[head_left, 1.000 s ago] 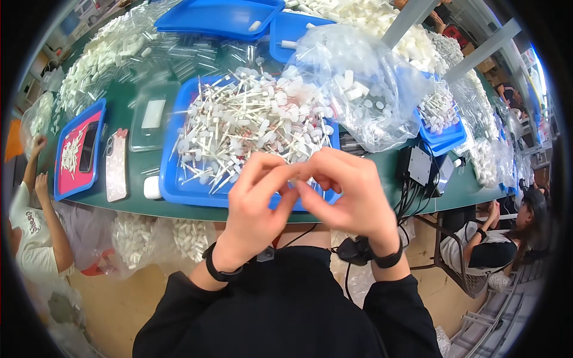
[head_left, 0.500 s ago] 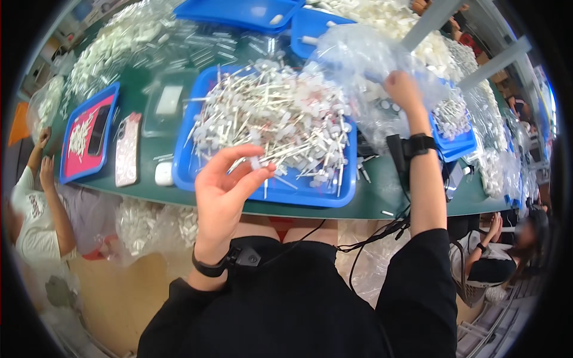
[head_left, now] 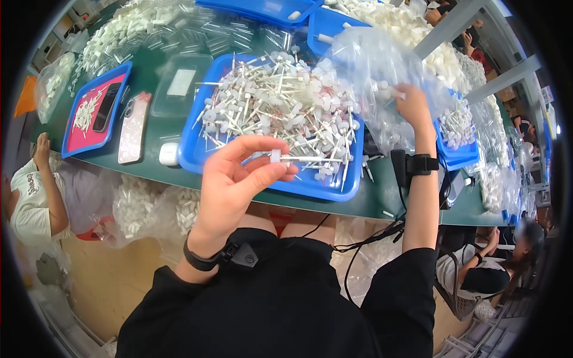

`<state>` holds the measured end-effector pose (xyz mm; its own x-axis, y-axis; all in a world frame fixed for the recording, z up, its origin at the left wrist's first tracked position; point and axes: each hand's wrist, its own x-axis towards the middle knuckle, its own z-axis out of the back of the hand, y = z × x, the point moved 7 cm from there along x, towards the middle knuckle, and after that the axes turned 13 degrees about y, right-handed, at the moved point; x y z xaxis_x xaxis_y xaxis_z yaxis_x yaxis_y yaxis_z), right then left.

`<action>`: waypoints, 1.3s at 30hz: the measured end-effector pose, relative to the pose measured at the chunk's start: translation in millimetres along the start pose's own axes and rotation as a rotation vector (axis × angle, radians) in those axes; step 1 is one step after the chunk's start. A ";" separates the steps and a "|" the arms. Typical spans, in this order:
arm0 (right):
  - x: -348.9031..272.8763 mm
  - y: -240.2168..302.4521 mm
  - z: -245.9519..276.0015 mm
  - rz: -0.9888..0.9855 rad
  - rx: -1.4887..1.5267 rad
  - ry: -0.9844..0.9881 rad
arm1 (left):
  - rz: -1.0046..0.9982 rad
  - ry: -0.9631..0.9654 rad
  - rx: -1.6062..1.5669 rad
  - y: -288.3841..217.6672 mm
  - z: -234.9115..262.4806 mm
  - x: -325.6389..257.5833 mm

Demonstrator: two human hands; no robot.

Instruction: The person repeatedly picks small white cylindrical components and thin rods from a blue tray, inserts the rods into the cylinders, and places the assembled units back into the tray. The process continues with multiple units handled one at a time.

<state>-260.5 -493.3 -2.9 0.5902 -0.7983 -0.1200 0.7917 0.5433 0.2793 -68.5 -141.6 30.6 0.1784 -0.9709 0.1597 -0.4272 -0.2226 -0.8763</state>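
Observation:
My left hand (head_left: 236,176) pinches a thin white stick with a translucent cap-like end (head_left: 311,159) between thumb and fingers. The stick lies nearly level, pointing right, above the near part of a blue tray (head_left: 188,160). A heap of similar white sticks with translucent ends (head_left: 280,104) fills that tray. Farther right, my right hand (head_left: 415,108) is closed at the mouth of a clear plastic bag (head_left: 367,59). A small white piece (head_left: 396,93) sticks out from its fingertips. Other white pieces show inside the bag.
Left of the tray are a white case (head_left: 169,154), a patterned phone (head_left: 135,127) and a clear lidded box (head_left: 161,104). A blue tray with a pink base (head_left: 92,143) holds a dark phone (head_left: 106,107). Smaller blue trays (head_left: 459,149) stand right. Co-workers sit both sides; cables (head_left: 382,230) hang at the table edge.
The white stick in my left hand now lies level toward the right, where before it hung downward. My right hand has a small white piece showing at its fingertips. The view has shifted slightly.

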 end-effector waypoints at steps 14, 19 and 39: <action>-178.8 103.8 17.5 0.335 0.839 -0.139 | 0.013 0.051 -0.054 14.2 -9.5 5.1; -214.3 142.4 -16.9 0.575 1.333 0.081 | -0.033 0.122 -0.057 13.4 -25.7 7.6; -236.8 135.8 -33.3 0.529 1.206 -0.025 | 0.087 0.191 0.083 26.3 -32.1 -6.4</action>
<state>-287.5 -221.7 31.7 0.7700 -0.5736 0.2793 -0.1772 0.2284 0.9573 -109.3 -144.1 21.1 -0.0301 -0.9869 0.1584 -0.3583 -0.1373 -0.9235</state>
